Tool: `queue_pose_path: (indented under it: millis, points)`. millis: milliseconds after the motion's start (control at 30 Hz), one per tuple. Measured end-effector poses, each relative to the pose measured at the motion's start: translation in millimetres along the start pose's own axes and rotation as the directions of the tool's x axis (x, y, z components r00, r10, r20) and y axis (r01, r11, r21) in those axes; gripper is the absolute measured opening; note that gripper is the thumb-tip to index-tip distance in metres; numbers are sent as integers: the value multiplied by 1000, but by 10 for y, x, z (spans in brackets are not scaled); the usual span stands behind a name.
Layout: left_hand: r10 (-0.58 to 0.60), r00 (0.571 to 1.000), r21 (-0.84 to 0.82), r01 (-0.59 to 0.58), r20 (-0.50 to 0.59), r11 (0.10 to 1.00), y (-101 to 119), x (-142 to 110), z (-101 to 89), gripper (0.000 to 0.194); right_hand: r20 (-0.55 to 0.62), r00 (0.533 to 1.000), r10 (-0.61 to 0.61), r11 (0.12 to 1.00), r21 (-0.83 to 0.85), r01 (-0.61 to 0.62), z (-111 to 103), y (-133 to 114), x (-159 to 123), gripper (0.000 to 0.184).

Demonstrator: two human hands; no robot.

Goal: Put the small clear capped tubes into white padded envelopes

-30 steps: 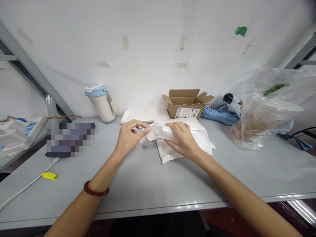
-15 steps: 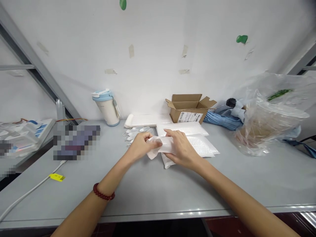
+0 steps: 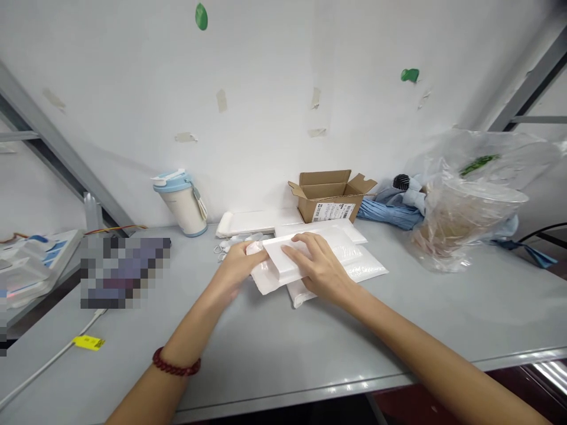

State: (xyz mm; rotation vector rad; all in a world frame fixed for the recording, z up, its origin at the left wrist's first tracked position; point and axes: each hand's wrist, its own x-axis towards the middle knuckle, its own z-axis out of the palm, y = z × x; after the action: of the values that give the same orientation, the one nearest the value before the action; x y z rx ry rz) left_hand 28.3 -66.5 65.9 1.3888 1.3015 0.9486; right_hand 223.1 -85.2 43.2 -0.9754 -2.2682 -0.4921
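Observation:
A flat white box (image 3: 284,264) with crisp edges lies at the mouth of a white padded mailer (image 3: 264,282), at the middle of the desk. My right hand (image 3: 321,260) is closed on the box, thumb and fingers over its top face. At the mailer's left end, my left hand (image 3: 234,265) pinches the open edge; its lower fingers are hidden. Under and behind my right hand lie more white padded mailers (image 3: 365,265). Several small white looped pieces (image 3: 221,249) show just behind my left hand, partly covered.
An open cardboard box (image 3: 328,198) stands against the wall, beside a stack of flat white packets (image 3: 257,222). To the left are a tumbler (image 3: 182,203), a blurred-out device and a white cable (image 3: 44,369). Blue cloth (image 3: 390,213) and a plastic-wrapped tub (image 3: 469,218) sit right.
The white box now shows plainly at the mailer's mouth, where a crumpled white flap was before. My right hand has shifted its grip onto it. The camera view has turned slightly right.

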Motion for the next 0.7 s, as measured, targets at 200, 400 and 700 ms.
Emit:
queue_pose_path:
  millis: [200, 400, 700]
  points:
    - [-159, 890, 155, 101, 427, 983, 126, -93, -255, 40, -13, 999, 45, 997, -59, -46, 25, 46, -9, 43]
    - [73, 967, -62, -60, 244, 996, 157, -96, -171, 38, -49, 999, -18, 998, -67, 15, 34, 50, -28, 29]
    - [543, 833, 344, -542, 102, 767, -51, -161, 245, 30, -157, 987, 14, 968, -244, -53, -56, 67, -14, 29]
